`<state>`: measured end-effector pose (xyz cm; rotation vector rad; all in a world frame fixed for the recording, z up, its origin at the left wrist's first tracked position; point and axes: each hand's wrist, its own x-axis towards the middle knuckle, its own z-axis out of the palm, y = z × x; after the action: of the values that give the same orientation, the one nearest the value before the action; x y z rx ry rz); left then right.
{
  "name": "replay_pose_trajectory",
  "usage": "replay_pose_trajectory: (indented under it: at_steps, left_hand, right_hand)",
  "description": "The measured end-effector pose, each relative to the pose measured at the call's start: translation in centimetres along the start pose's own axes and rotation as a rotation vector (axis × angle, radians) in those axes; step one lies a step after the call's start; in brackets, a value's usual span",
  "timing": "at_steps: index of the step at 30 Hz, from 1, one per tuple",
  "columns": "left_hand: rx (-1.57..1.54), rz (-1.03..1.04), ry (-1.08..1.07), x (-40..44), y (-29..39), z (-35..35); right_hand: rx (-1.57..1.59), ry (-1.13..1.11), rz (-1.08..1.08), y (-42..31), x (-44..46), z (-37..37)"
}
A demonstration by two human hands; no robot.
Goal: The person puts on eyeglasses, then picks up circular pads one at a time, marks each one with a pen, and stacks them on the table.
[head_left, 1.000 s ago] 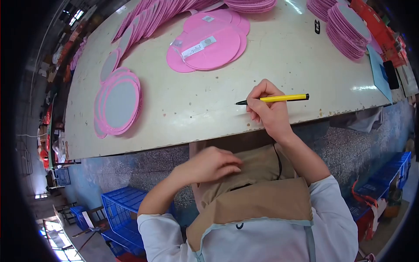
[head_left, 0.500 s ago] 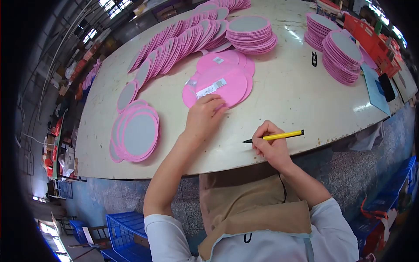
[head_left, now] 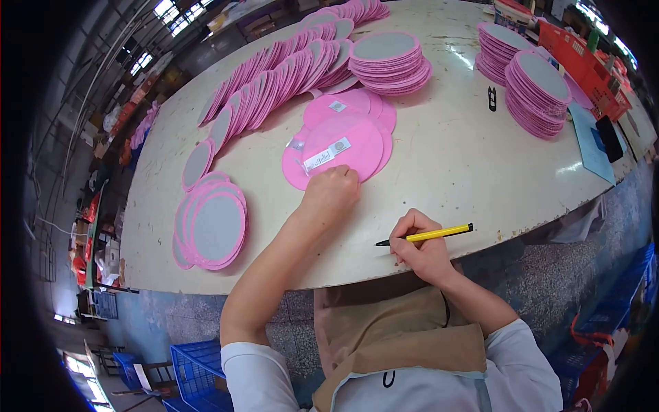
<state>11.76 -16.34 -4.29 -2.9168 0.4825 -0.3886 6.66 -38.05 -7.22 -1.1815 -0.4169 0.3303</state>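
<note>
My left hand (head_left: 333, 196) is closed at the near edge of the top pink round piece (head_left: 360, 147), fingers curled on its rim; the fingertips are partly hidden. This piece lies on a small overlapping pile and carries a white printed label (head_left: 328, 156). Another pink round piece (head_left: 329, 108) with a small label shows behind it. In my right hand (head_left: 420, 250) is a yellow pen (head_left: 439, 233) with a black tip, gripped like a writing tool just above the table and pointing left, apart from the pink pieces.
Grey-faced pink discs lie in a stack (head_left: 220, 223) at left, a long fanned row (head_left: 274, 82) behind, and stacks (head_left: 388, 58) farther back. At right stand more stacks (head_left: 539, 96), black thread snips (head_left: 492, 98), a red basket (head_left: 570, 58) and a phone (head_left: 609, 137) on blue card.
My left hand has drawn slightly towards me, and its fingers have curled at the pink piece's edge. My right hand, still holding the pen, sits slightly lower in view.
</note>
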Motion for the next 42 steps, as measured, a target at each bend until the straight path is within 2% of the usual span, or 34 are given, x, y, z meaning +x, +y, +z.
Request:
replay_pose_trajectory:
  at_steps: [3,7,8,12,18,22,23,24,25,27,28,30,32,37,42]
  left_hand:
    - [0.169,0.055,-0.106,0.2,0.3,0.1]
    - [0.154,0.176,0.262,-1.5,-1.5,0.8]
    - [0.160,0.183,0.264,-1.9,-1.8,0.4]
    - [0.065,0.229,0.638,-3.3,-2.6,-2.6]
    - [0.032,0.162,0.734,-5.3,-1.7,-8.5]
    - [-0.513,-0.285,0.488,-6.5,-0.2,-12.3]
    - [-0.648,-0.359,0.381,-6.5,0.2,-12.9]
    - [-0.786,-0.437,0.268,-6.2,0.6,-13.0]
    - [-0.801,-0.462,0.254,-6.2,0.8,-12.1]
    - [-0.952,-0.349,-0.056,-6.3,0.9,-9.5]
    - [-0.966,-0.362,-0.065,-6.5,1.3,-8.5]
    - [-1.072,-0.458,-0.291,-6.5,2.3,-6.8]
    - [-1.168,-0.540,-0.522,-6.4,3.0,-5.8]
    - [-1.418,-0.576,-0.541,-6.5,2.2,-5.0]
    - [-1.424,-0.551,-0.549,-6.4,2.1,-5.0]
  right_hand:
    - [-0.005,0.001,-0.005,-0.2,-0.1,-0.1]
    - [-0.014,-0.014,-0.028,0.2,-0.2,-0.3]
    - [-0.010,-0.011,-0.035,0.2,-0.2,-0.4]
    - [-0.017,-0.036,-0.036,0.2,-0.1,-0.4]
    - [-0.017,-0.043,-0.059,0.4,-0.2,-0.3]
    - [0.131,-0.065,-0.176,-0.1,-1.0,0.0]
    - [0.126,-0.071,-0.157,-0.4,-1.2,0.2]
    - [0.063,-0.095,-0.226,-1.0,-1.5,0.4]
    - [0.002,-0.118,-0.289,-1.7,-1.8,0.7]
    - [-0.119,-0.167,-0.426,-2.7,-2.1,1.2]
    - [-0.198,-0.135,-0.358,-2.9,-2.0,1.5]
    - [-0.285,-0.105,-0.282,-2.7,-1.2,1.9]
    - [-0.380,-0.037,-0.076,-1.5,-0.4,2.0]
    - [-0.445,-0.031,-0.064,-0.5,0.3,1.7]
    - [-0.476,-0.013,-0.061,-0.4,0.4,1.8]
